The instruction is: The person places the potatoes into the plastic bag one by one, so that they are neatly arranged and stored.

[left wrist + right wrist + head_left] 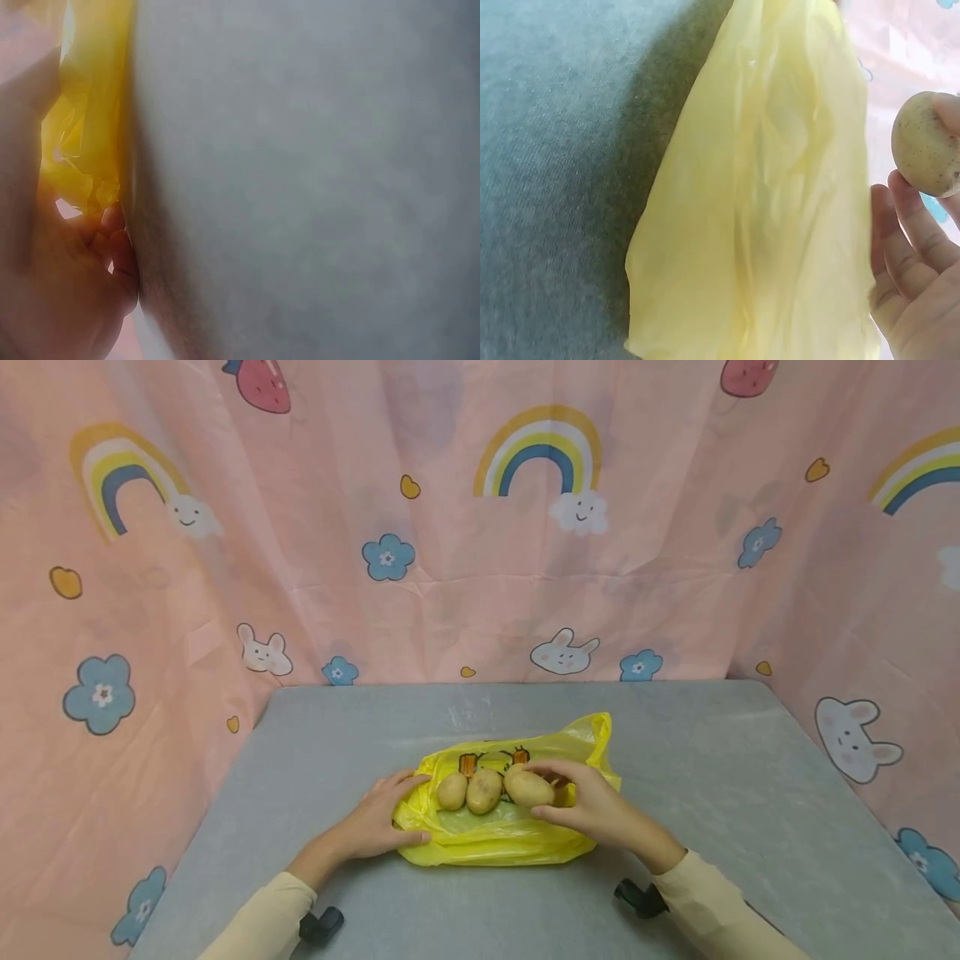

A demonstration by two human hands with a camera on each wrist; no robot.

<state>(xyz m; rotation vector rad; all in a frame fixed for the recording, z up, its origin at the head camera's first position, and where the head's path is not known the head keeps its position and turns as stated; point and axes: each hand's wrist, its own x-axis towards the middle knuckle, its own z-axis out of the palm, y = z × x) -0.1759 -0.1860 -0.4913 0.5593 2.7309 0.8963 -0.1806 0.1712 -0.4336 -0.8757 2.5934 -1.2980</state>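
A yellow plastic bag [510,847] lies crumpled on the grey table. Three potatoes sit in a row over it: a left potato [452,792], a middle potato [484,792] and a right potato [529,787]. My right hand [588,802] pinches the right potato between thumb and fingers. In the right wrist view, that potato [926,146] is up beside the bag's edge. My left hand [378,822] rests against the bag's left end, thumb and forefinger spread apart. The left wrist view shows the bag [90,112] against this hand, with some fingers partly hidden.
The grey table [750,827] extends around the bag on all sides. A pink patterned curtain [465,610] hangs behind it and along both sides. Black wrist devices [641,899] sit below each sleeve.
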